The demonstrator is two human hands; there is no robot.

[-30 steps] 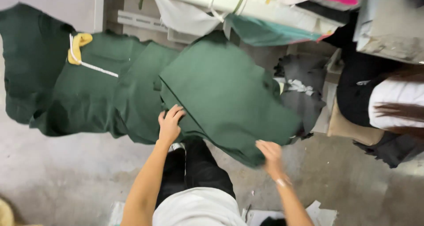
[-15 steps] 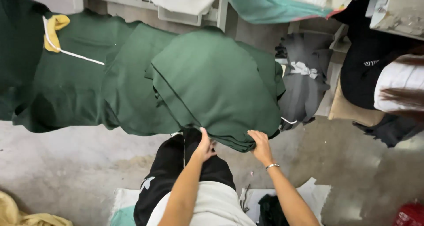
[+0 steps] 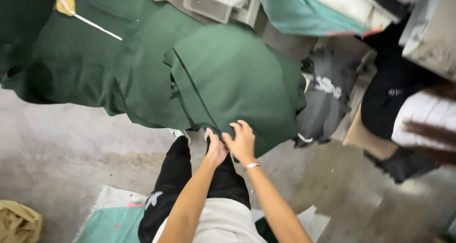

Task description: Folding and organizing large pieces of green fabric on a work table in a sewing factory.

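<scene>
Green folded cloth | near edge pinched by left hand and right hand

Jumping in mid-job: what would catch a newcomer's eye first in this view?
The big spread of dark green fabric across the upper left and centre, with a folded green piece on top. Both hands meet at that piece's near edge: the left hand and the right hand side by side. At upper left a yellow item with a white strip lies on the green; dark grey garments sit to the right.
</scene>
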